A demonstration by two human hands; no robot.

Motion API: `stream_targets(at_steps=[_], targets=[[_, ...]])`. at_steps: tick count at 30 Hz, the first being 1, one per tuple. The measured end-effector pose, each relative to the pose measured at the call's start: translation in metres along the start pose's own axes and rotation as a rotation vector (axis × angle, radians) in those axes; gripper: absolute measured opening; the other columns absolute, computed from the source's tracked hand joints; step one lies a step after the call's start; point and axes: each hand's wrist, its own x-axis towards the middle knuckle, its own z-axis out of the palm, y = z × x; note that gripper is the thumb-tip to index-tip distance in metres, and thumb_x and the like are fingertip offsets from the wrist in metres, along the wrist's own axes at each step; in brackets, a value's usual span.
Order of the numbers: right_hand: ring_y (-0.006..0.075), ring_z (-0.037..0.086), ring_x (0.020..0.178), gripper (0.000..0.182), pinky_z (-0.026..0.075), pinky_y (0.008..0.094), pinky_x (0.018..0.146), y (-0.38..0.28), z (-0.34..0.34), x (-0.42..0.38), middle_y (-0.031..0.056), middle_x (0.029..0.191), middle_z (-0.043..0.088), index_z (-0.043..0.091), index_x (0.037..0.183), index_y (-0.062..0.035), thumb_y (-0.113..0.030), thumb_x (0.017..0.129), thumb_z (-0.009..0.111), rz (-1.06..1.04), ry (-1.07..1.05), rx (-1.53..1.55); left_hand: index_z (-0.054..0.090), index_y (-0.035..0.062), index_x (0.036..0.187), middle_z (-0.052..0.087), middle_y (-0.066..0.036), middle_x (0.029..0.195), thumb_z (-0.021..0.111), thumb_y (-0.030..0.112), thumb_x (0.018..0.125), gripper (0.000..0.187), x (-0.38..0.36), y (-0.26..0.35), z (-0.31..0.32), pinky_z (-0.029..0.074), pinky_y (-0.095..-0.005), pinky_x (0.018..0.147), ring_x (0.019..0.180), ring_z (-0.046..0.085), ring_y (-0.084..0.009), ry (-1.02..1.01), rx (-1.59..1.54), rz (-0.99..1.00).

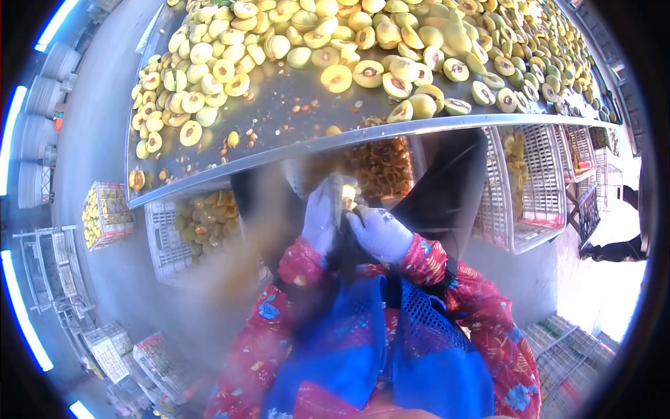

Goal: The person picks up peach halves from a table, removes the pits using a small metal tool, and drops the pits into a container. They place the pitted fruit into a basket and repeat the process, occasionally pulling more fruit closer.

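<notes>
My left hand (321, 218), in a pale glove, is closed around pale yellow-green stone fruit (350, 191) in front of my lap. Close beside it, my right hand (382, 234), also gloved, has its fingers curled and its thumb against the same fruit. Blur and a dark shape between the hands hide part of the grip, so I cannot make out a tool. Beyond the hands, a crate (417, 157) holds brownish fruit pieces. Many halved fruits (336, 78), some with brown pits showing, lie on the metal table (279, 115).
The table's raised metal rim (391, 130) runs just beyond my hands. White plastic crates with fruit stand at the left (164, 237) and right (534, 209). Loose pits (305, 107) are scattered on the tabletop. Further crates (164, 363) are stacked at the lower left.
</notes>
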Motion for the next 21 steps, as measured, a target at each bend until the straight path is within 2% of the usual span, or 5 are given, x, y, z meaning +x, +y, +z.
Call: stream_targets(at_steps=[7,8,12,15,21], targets=[[0.0365,0.064,0.057,0.036,0.049,0.0458,0.052,0.0,-0.022,0.007,0.0168,0.061,0.063,0.048,0.09,0.002,-0.033,0.094,0.051,0.015,0.129,-0.359,0.061,0.0008,0.104,0.066,-0.008,0.097,0.044,0.031,0.1,0.035,-0.007,-0.01,-0.04,0.05,-0.0262,0.073,0.08,0.063,-0.0147,0.165,0.046,-0.161],[0.0329,0.066,0.061,0.036,0.05,0.0439,0.055,0.011,-0.023,0.01,0.018,0.068,0.064,0.05,0.095,0.0024,-0.033,0.093,0.053,0.035,0.12,-0.286,0.06,-0.0004,0.106,0.065,-0.01,0.097,0.045,0.024,0.099,0.029,-0.016,-0.011,-0.057,0.05,-0.0272,0.075,0.081,0.063,-0.0167,0.252,-0.431,-0.115],[0.0162,0.058,0.055,0.035,0.046,0.0329,0.051,0.033,-0.034,0.02,0.0076,0.068,0.059,0.054,0.106,-0.0002,-0.034,0.096,0.053,0.15,-0.018,0.531,0.052,-0.001,0.121,0.05,-0.025,0.125,0.059,0.033,0.09,0.046,-0.023,0.017,-0.127,0.041,-0.0462,0.096,0.111,0.053,-0.041,0.78,1.45,-0.261],[0.0084,0.049,0.051,0.04,0.042,0.0271,0.048,0.028,-0.051,0.024,0.001,0.069,0.055,0.055,0.111,0.0,-0.038,0.098,0.052,0.22,-0.114,0.938,0.052,-0.0009,0.121,0.053,-0.026,0.122,0.06,0.035,0.089,0.049,0.022,0.07,-0.114,0.042,-0.0473,0.094,0.111,0.053,-0.0415,0.615,1.284,-0.032],[0.0072,0.049,0.054,0.045,0.039,0.0226,0.05,0.021,-0.07,0.016,-0.0001,0.062,0.053,0.062,0.082,-0.0031,-0.043,0.098,0.048,0.346,-0.166,0.778,0.049,0.0086,0.133,0.054,-0.025,0.123,0.058,0.045,0.086,0.06,0.207,0.061,-0.03,0.043,-0.045,0.097,0.112,0.054,-0.0423,0.12,1.326,0.075]])
